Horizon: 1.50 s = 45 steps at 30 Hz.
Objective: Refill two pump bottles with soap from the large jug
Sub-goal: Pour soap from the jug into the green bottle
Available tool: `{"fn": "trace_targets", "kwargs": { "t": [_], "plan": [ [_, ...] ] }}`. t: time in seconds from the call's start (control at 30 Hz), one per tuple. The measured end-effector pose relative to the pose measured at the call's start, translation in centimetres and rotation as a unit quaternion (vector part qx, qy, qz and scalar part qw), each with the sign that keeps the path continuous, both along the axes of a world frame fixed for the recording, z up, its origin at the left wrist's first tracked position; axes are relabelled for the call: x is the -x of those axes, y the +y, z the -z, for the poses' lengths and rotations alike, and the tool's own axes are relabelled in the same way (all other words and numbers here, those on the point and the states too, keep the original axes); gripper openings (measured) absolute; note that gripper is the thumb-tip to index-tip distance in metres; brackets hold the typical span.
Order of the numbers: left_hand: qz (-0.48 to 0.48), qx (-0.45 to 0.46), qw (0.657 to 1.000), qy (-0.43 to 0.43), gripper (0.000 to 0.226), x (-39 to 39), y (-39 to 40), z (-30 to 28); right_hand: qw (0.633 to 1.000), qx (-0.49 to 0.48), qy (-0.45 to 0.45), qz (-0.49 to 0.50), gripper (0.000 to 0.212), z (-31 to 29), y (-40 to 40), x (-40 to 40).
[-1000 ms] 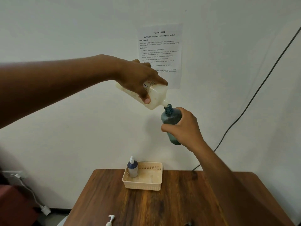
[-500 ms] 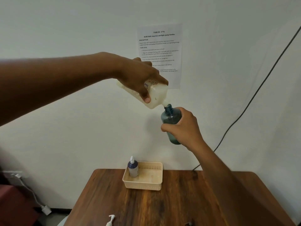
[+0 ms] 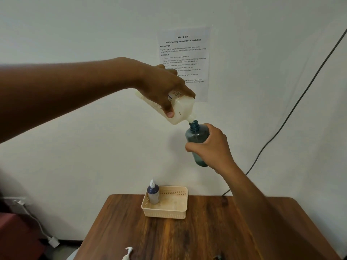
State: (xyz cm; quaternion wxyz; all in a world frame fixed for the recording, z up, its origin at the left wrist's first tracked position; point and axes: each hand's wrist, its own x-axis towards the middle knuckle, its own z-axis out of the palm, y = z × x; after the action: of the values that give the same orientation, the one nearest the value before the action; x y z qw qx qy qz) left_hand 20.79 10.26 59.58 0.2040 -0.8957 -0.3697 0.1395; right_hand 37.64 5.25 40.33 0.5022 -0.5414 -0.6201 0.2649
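My left hand (image 3: 165, 87) grips a cream soap jug (image 3: 181, 109), tipped spout-down to the right, high above the table. Its white spout touches the open mouth of a teal pump bottle (image 3: 197, 134), which my right hand (image 3: 210, 149) holds upright just below. The teal bottle has no pump head on. A second, purple bottle (image 3: 153, 194) with a white pump top stands in the left corner of a beige basket (image 3: 169, 212) at the table's back edge. A white pump head (image 3: 128, 252) lies at the table's near left edge.
The wooden table (image 3: 197, 237) stands against a white wall with a printed task sheet (image 3: 185, 53) taped up. A black cable (image 3: 293, 109) runs down the wall at right. A wall socket with a white plug and cord (image 3: 37, 228) is low on the left.
Both hands and both bottles have stayed nearly still; the jug has lifted very slightly while its spout remains at the teal bottle's mouth.
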Motion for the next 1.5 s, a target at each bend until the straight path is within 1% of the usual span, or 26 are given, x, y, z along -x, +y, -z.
{"fn": "trace_targets", "kwargs": {
  "t": [0.6,0.93,1.13,1.27,1.33,1.4,1.43,1.5],
  "plan": [
    [-0.008,-0.01,0.999,0.035,0.075,-0.6,0.3,-0.3,1.0,0.0,-0.007,-0.003,0.059,0.1,-0.1,0.1],
    [-0.005,-0.007,0.999,0.031,0.076,-0.9,0.3,-0.4,1.0,-0.003,0.003,0.0,0.06,0.3,0.1,0.1],
    [-0.021,0.016,0.998,-0.049,0.074,0.5,0.2,1.2,1.0,-0.006,0.019,0.003,0.061,0.4,0.4,-0.1],
    [-0.038,0.066,0.987,-0.142,0.084,2.3,1.0,3.6,0.999,-0.002,0.033,-0.002,0.059,0.7,0.8,-0.1],
    [-0.045,0.094,0.975,-0.195,0.093,3.2,1.5,5.1,0.999,0.0,0.04,-0.004,0.057,0.8,1.0,-0.1],
    [-0.055,0.13,0.956,-0.257,0.098,4.0,1.9,6.7,0.999,0.004,0.043,-0.008,0.056,1.0,1.2,0.1],
    [-0.057,0.149,0.944,-0.289,0.098,4.3,2.0,7.4,0.999,0.006,0.046,-0.011,0.056,1.1,1.3,0.2],
    [-0.052,0.177,0.921,-0.342,0.091,4.8,1.9,8.9,0.998,0.007,0.054,-0.013,0.058,1.4,1.5,0.4]
  ]
}}
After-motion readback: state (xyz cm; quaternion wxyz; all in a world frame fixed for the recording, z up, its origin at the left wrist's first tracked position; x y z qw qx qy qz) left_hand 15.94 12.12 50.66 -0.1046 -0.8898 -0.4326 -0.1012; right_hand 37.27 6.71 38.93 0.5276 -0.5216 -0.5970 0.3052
